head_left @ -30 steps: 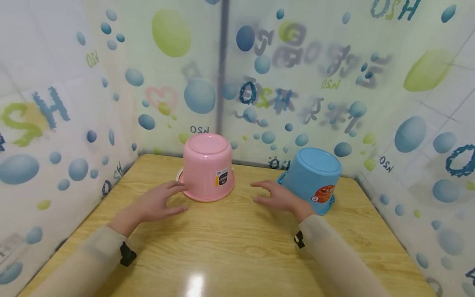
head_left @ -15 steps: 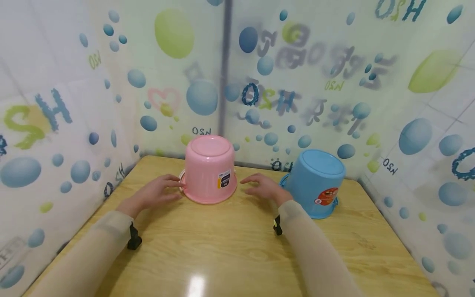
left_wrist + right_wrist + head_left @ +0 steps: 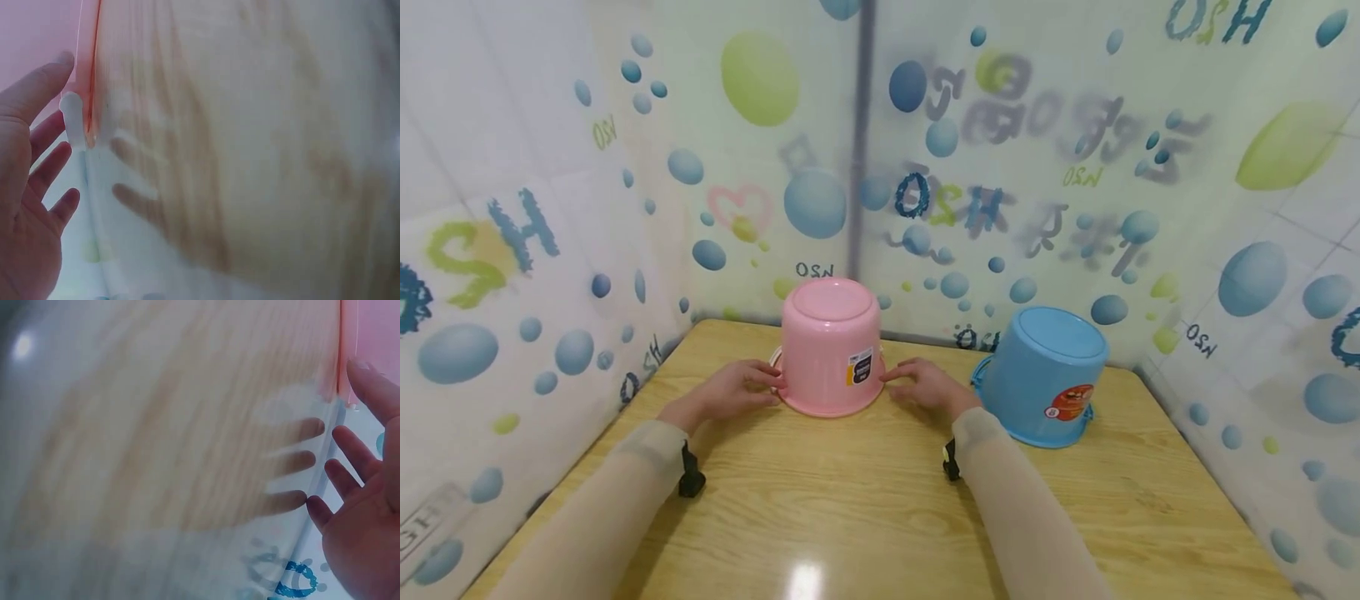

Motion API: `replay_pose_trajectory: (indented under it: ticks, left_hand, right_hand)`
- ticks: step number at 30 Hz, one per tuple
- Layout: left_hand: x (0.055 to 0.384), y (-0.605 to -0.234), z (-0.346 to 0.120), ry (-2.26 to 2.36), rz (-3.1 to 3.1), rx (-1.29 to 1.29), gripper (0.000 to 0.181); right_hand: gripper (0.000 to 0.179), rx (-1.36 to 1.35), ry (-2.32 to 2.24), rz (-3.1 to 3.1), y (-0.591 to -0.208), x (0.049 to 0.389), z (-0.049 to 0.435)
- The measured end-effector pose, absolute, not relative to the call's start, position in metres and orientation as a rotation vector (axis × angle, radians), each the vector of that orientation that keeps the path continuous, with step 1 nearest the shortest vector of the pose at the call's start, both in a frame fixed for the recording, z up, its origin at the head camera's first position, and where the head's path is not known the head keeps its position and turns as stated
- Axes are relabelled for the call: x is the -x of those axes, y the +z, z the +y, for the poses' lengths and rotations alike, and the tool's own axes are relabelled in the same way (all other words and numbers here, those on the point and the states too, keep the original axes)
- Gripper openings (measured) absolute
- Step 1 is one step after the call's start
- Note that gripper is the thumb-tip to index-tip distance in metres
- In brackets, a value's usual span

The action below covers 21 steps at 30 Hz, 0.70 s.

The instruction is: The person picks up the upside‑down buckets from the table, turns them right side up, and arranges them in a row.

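An upside-down pink bucket (image 3: pixel 823 367) with a label stands on the wooden table, its rim downward. My left hand (image 3: pixel 737 390) reaches its left side, fingertips at the rim. In the left wrist view the thumb lies at the pink wall, beside a white handle end (image 3: pixel 74 119), the other fingers spread loosely. On the opposite side my right hand (image 3: pixel 927 388) has its fingertips at the rim. The right wrist view has its thumb at the pink wall (image 3: pixel 380 337), with the other fingers extended apart. Neither hand visibly grips the bucket.
An upside-down blue bucket (image 3: pixel 1037 375) with a red sticker stands to the right, near my right forearm. The table (image 3: pixel 850 500) reaches back to a wall curtain (image 3: pixel 1000 167) printed with bubbles. Patterned walls flank both sides.
My right hand has moved left, from beside the blue bucket to the pink bucket's right rim. The left hand has closed in on the left rim. Both buckets stand where they were.
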<state>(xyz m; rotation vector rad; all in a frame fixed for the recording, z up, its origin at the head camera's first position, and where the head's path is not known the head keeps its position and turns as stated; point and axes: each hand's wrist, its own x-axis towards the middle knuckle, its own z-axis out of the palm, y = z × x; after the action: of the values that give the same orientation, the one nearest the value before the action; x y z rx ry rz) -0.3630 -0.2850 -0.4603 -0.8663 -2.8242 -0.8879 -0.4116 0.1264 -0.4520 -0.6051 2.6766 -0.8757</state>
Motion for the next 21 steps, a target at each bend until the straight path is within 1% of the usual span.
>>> replay_pose_trajectory:
  ticks: [5,9,13,16,21]
  left_hand:
    - [0.365,-0.461,-0.284,-0.899,-2.84,0.896,0.025]
    - [0.368,-0.46,-0.281,-0.813,-2.861,0.916,0.017]
    - [0.371,-0.461,-0.277,-0.748,-2.884,0.881,0.009]
    - [0.371,-0.461,-0.274,-0.773,-2.898,0.841,0.003]
    - [0.369,-0.463,-0.269,-0.864,-2.92,0.768,0.007]
  right_hand:
    - [0.029,0.535,-0.854,2.693,-0.454,0.416,0.123]
    - [0.028,0.521,-0.838,2.714,-0.453,0.418,0.121]
    - [0.026,0.526,-0.825,2.739,-0.452,0.417,0.119]
    - [0.022,0.554,-0.839,2.743,-0.452,0.415,0.117]
    - [0.011,0.62,-0.854,2.767,-0.457,0.414,0.113]
